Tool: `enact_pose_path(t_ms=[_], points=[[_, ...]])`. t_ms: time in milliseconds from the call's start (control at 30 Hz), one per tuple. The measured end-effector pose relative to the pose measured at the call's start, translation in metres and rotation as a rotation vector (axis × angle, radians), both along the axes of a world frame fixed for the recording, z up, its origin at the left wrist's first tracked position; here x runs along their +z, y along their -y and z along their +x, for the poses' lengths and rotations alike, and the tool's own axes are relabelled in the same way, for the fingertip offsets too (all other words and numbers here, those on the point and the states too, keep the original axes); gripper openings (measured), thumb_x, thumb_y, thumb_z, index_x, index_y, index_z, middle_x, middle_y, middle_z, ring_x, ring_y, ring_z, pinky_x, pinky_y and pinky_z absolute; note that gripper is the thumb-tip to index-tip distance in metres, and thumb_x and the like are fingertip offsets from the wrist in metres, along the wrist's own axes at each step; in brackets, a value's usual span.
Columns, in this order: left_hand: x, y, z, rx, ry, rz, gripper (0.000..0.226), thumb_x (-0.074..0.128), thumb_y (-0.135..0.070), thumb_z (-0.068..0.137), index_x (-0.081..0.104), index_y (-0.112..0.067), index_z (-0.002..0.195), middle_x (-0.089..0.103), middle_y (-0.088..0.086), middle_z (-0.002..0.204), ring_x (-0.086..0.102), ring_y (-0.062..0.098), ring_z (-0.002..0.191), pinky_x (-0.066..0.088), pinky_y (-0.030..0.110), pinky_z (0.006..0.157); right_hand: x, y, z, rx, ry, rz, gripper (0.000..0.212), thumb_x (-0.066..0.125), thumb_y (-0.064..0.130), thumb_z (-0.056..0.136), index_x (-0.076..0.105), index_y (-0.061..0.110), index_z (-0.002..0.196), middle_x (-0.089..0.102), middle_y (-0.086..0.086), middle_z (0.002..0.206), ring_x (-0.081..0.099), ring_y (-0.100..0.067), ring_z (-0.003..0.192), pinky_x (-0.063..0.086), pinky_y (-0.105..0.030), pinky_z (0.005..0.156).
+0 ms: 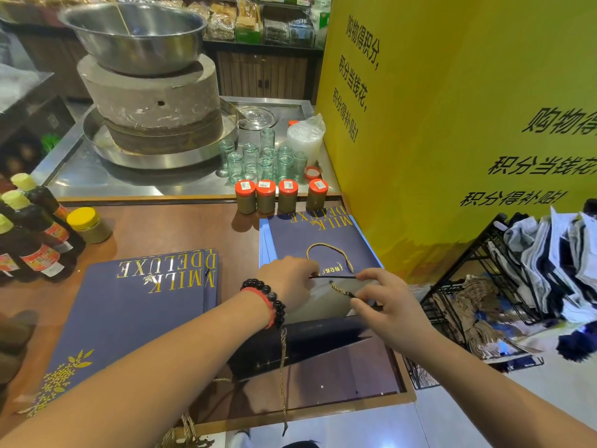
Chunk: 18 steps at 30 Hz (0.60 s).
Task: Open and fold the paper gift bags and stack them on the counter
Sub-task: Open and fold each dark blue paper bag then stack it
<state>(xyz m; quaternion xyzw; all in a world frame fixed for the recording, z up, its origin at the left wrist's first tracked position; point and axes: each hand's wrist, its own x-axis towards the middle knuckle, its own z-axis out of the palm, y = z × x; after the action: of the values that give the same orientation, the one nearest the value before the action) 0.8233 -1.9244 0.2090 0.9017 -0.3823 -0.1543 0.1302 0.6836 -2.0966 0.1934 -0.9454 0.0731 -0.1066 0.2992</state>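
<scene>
both hands (339, 292) pinching open bag (323, 305) rim

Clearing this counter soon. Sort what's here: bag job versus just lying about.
Job: open bag held at its mouth by left hand and right hand; flat bag stacks.
Lying about: red-lidded jars, empty glass jars, sauce bottles, stone mill.

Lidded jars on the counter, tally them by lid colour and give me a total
Orange-lidded jars: 4
Yellow-lidded jar: 1
Total: 5
</scene>
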Motion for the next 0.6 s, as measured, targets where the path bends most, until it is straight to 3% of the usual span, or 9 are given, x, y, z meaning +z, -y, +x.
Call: enact_pose_path(t_ms=[67,133,233,300,333,400,433,500,600], points=[[-0.001,-0.013,0.004,0.022,-0.006,-0.048,0.02,0.044,-0.021,0.096,0.049,-0.026,0.114,0.061,0.0,0.109,0.058,0.029,0.096,0.047,0.033,0.072,-0.003,0.005,-0.003,0.0,0.046,-0.026,0.025,0.057,0.042,0.086,0.074,0.026,0.078,0.062,0.004,0.117,0.052,-0.012,0.113,0.042,-0.042,0.095],[0.003,-0.026,0.006,0.0,-0.022,-0.094,0.015,0.045,-0.012,0.093,0.043,-0.024,0.101,0.058,0.0,0.099,0.055,0.027,0.087,0.046,0.034,0.069,-0.007,0.008,-0.004,-0.007,0.096,-0.042,0.027,0.057,0.041,0.088,0.077,0.023,0.087,0.061,0.005,0.118,0.054,-0.014,0.11,0.043,-0.041,0.093],[0.012,-0.052,0.008,-0.052,-0.056,-0.179,0.019,0.048,-0.005,0.089,0.043,-0.023,0.087,0.046,-0.005,0.089,0.049,0.022,0.083,0.046,0.035,0.075,-0.011,0.006,-0.002,-0.053,0.163,-0.015,0.02,0.063,0.028,0.085,0.078,0.015,0.092,0.059,0.007,0.116,0.056,-0.015,0.107,0.04,-0.02,0.095],[0.015,-0.068,0.005,-0.096,-0.077,-0.212,0.005,0.053,-0.017,0.089,0.056,-0.021,0.088,0.049,-0.008,0.098,0.05,0.014,0.095,0.043,0.029,0.086,-0.015,0.004,0.002,-0.086,0.208,-0.006,0.019,0.064,0.022,0.084,0.078,0.013,0.094,0.059,0.007,0.115,0.053,-0.007,0.106,0.033,-0.004,0.094],[0.014,-0.076,0.002,-0.134,-0.052,-0.209,0.013,0.055,-0.032,0.087,0.062,-0.022,0.09,0.052,-0.008,0.108,0.048,0.01,0.103,0.04,0.026,0.091,-0.017,0.003,0.004,-0.099,0.223,0.016,0.017,0.066,0.02,0.085,0.078,0.012,0.094,0.06,0.007,0.114,0.053,-0.006,0.105,0.032,-0.002,0.092],[0.01,-0.088,-0.005,-0.19,0.01,-0.184,0.037,0.05,-0.058,0.079,0.067,-0.028,0.093,0.052,-0.007,0.125,0.045,0.01,0.116,0.038,0.028,0.097,-0.018,0.002,0.01,-0.131,0.244,0.076,0.011,0.072,0.011,0.085,0.078,0.013,0.095,0.061,0.006,0.111,0.054,-0.005,0.104,0.036,-0.004,0.091],[0.005,-0.091,-0.007,-0.208,0.063,-0.176,0.039,0.049,-0.06,0.077,0.068,-0.03,0.093,0.053,-0.004,0.128,0.047,0.015,0.118,0.041,0.032,0.097,-0.019,0.002,0.013,-0.152,0.245,0.1,0.013,0.072,0.007,0.085,0.078,0.013,0.095,0.062,0.006,0.11,0.054,-0.005,0.104,0.038,-0.007,0.091],[-0.004,-0.094,-0.008,-0.25,0.17,-0.158,0.03,0.051,-0.05,0.081,0.07,-0.027,0.089,0.058,0.003,0.126,0.053,0.025,0.113,0.049,0.041,0.091,-0.017,0.001,0.016,-0.18,0.233,0.125,0.014,0.072,0.005,0.085,0.078,0.013,0.094,0.063,0.006,0.107,0.056,-0.007,0.103,0.045,-0.021,0.092],[-0.008,-0.093,-0.008,-0.201,0.17,-0.193,0.017,0.058,-0.032,0.084,0.07,-0.021,0.088,0.058,0.008,0.127,0.052,0.03,0.117,0.05,0.048,0.091,-0.016,-0.002,0.015,-0.17,0.301,0.04,0.009,0.071,0.011,0.086,0.077,0.01,0.092,0.063,0.003,0.106,0.058,-0.013,0.102,0.049,-0.036,0.088]])
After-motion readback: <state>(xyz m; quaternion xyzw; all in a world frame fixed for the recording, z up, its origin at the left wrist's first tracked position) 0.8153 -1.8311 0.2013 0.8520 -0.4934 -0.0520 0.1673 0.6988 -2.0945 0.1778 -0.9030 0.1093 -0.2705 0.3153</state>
